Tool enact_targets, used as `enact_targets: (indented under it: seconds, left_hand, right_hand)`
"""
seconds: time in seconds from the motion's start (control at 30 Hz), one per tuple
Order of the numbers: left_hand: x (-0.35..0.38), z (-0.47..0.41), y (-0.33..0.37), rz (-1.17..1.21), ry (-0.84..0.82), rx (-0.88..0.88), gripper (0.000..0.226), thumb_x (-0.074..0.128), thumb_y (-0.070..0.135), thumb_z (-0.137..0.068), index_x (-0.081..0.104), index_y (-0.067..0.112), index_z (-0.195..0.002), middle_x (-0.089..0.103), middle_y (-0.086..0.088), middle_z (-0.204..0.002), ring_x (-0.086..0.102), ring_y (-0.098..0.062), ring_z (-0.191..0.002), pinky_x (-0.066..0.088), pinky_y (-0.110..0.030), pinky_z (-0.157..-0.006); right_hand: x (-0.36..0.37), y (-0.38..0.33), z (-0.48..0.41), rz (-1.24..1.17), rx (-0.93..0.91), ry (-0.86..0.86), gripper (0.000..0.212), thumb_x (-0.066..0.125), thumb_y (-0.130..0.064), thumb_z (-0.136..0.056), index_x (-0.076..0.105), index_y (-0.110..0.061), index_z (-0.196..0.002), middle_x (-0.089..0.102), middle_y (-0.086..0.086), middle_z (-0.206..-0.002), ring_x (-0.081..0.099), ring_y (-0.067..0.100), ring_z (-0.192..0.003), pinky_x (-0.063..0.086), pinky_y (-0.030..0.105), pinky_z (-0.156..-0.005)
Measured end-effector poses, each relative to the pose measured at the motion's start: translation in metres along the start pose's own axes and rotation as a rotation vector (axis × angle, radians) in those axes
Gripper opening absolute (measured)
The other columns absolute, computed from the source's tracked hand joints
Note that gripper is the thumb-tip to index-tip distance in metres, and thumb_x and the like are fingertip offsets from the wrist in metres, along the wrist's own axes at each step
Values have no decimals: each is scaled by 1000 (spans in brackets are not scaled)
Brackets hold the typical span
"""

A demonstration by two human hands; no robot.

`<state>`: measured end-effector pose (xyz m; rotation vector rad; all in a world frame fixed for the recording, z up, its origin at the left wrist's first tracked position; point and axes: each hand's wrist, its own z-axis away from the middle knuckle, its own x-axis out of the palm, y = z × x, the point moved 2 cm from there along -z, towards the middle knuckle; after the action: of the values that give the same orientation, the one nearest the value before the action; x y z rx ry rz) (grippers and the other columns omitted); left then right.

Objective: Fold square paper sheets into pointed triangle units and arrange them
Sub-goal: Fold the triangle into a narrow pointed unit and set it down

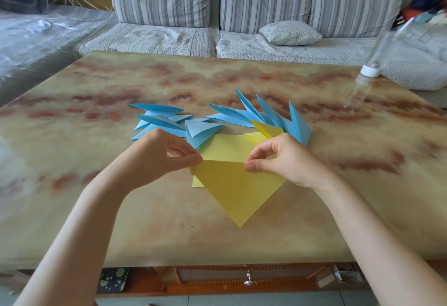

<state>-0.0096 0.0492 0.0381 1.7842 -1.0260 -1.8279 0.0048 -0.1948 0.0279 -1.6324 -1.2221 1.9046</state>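
Left hand (164,156) and right hand (285,160) each pinch the top edge of a folded yellow paper triangle (238,189), likely sharpening its crease; pointed blue paper units (232,116) fan at twelve o'clock.

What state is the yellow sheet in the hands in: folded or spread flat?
Folded. The yellow sheet forms a triangle pointing toward the person, its straight top edge pinched by the left hand and right hand.

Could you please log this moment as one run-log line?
left hand: pinches yellow sheet | right hand: pinches it too | blue units: behind, on table
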Motion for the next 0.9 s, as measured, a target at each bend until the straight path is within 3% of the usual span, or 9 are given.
enact_targets:
  seconds: [0.27, 0.37, 0.47, 0.53, 0.6, 0.63, 0.7, 0.8, 0.9]
  left_hand:
    - [-8, 5, 0, 27, -18, 6, 20, 70, 23, -84, 73, 29, -65, 72, 16, -69, 65, 7, -70, 41, -2, -66]
    - [-11, 5, -6, -36, 16, -29, 21, 69, 24, -85, 73, 29, -66, 72, 18, -70, 65, 4, -73, 46, -10, -70]
    - [-22, 5, -18, -81, 148, -80, 22, 68, 23, -86, 73, 29, -66, 70, 19, -65, 57, -7, -58, 45, -28, -63]
    - [-22, 5, -15, -55, 220, -61, 20, 67, 23, -87, 72, 28, -68, 68, 20, -62, 51, -5, -53, 41, -22, -56]
    - [-13, 2, -7, 83, 256, -37, 15, 64, 19, -89, 71, 22, -75, 70, 16, -64, 57, 3, -53, 40, -8, -52]
    - [-6, 1, 0, 185, 256, -39, 13, 62, 18, -90, 70, 20, -80, 71, 14, -66, 62, 5, -57, 44, -10, -56]
    - [8, -2, 9, 341, 238, -51, 13, 61, 32, -89, 68, 22, -91, 74, 8, -77, 69, -2, -72, 54, -24, -66]
    - [28, -3, 15, 448, 176, -90, 50, 59, 59, -71, 65, 25, -108, 75, 5, -91, 70, -7, -85, 58, -29, -73]
    - [37, -3, 16, 488, 183, -96, 18, 68, 36, -83, 63, 36, -100, 76, 6, -84, 71, -14, -83, 56, -36, -79]
  right_hand:
    - [-2, 4, 0, 4, 14, 18, 10, 81, -23, -74, 73, -27, -70, 73, -4, -75, 60, 6, -74, 51, 32, -81]
    - [-3, 7, 3, 36, 37, 20, 11, 80, -22, -75, 71, -27, -70, 72, -3, -73, 59, 2, -69, 49, 25, -76]
    - [-12, 11, 7, -70, 84, 110, 7, 79, -17, -76, 72, -19, -75, 72, 1, -75, 59, 0, -66, 45, 13, -70]
    - [-15, 13, 8, -243, 118, 230, 7, 77, -17, -77, 72, -14, -80, 71, -3, -74, 61, -3, -65, 44, 7, -68]
    - [-12, 12, 6, -401, 148, 318, 9, 77, -18, -76, 72, -14, -82, 71, -5, -74, 63, -2, -66, 45, 10, -70]
    - [-9, 10, 6, -452, 160, 342, 8, 77, -19, -75, 72, -15, -80, 72, -5, -74, 63, 0, -67, 46, 14, -73]
    - [-1, 7, 4, -520, 173, 377, 7, 77, -19, -76, 71, -17, -78, 73, -5, -73, 64, 3, -68, 48, 22, -78]
    - [8, 1, 4, -608, 188, 417, 6, 77, -17, -77, 71, -16, -78, 73, -4, -71, 65, 7, -67, 51, 23, -75]
    - [18, -3, 4, -646, 200, 368, 5, 76, -16, -79, 71, -14, -80, 72, -4, -69, 63, 6, -63, 49, 17, -62]
